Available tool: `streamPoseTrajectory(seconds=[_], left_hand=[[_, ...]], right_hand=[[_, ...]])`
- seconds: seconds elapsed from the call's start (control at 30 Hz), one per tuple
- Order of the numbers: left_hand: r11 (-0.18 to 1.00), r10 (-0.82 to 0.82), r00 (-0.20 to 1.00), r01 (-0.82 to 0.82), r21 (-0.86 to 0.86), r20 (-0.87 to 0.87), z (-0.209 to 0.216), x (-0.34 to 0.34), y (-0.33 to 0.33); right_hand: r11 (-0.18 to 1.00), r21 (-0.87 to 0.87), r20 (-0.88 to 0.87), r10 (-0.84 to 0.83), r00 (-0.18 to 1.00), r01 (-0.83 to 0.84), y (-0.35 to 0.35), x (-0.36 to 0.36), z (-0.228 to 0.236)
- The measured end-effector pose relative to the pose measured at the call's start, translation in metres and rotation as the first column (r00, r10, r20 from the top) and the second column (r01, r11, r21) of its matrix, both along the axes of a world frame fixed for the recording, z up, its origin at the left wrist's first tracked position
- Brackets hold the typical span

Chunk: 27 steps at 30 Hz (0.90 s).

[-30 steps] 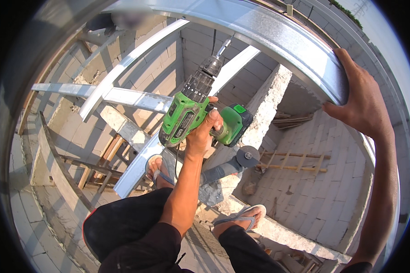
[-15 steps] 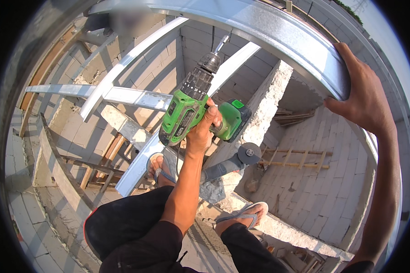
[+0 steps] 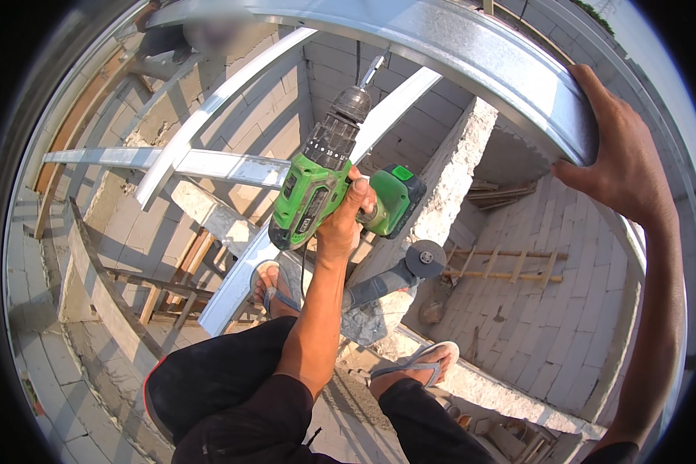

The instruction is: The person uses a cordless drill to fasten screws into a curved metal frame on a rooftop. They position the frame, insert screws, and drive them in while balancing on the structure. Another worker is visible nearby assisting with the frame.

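Observation:
My left hand point(image 3: 344, 220) is wrapped round the handle of a green and black cordless drill point(image 3: 311, 197). Its chuck points up and away from me, and a metal bit point(image 3: 373, 71) sticks out of it. The bit's tip appears close to the lower edge of a wide, shiny metal channel point(image 3: 472, 58) that arcs across the far side. At the right, my right hand point(image 3: 622, 151) grips that channel's end, fingers over the top and thumb below. The drill's battery point(image 3: 402, 201) shows to the right of my left hand.
An angle grinder point(image 3: 383, 286) lies on the rough wall top point(image 3: 448, 185) between my sandalled feet. Narrower metal channels point(image 3: 232, 165) cross at the left. Deep block-walled spaces open below, with a wooden ladder point(image 3: 510, 267) at the right. Another person point(image 3: 166, 39) is at the far left.
The view has shifted slightly, and more of the other person shows at the far left. Both hands keep their hold, and the drill stays in nearly the same place.

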<state>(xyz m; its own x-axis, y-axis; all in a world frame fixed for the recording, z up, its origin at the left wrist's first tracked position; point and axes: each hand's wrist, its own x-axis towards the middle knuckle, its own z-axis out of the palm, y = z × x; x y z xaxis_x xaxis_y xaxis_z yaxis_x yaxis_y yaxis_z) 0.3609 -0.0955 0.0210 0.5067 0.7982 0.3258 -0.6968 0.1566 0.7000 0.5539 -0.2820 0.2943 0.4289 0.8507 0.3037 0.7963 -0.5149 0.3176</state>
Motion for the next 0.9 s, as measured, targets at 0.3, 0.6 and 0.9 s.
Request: streamPoseTrajectory(seconds=[0.3, 0.6, 0.9], left_hand=[[0.998, -0.016, 1.000, 0.017, 0.062, -0.019, 0.0026, -0.0020, 0.0041], [0.998, -0.036, 0.999, 0.038, 0.055, -0.041, 0.0053, -0.0027, 0.0063], [0.998, -0.038, 0.998, 0.040, 0.052, -0.040, 0.0036, -0.0034, 0.0081]], right_hand=[[1.000, -0.004, 0.035, 0.001, 0.999, -0.001, -0.0009, 0.0014, -0.0009], [1.000, -0.019, 0.044, 0.002, 0.999, -0.001, -0.0015, 0.0012, 0.0013], [1.000, -0.004, 0.034, 0.014, 0.999, -0.013, 0.0004, -0.0040, 0.0028]])
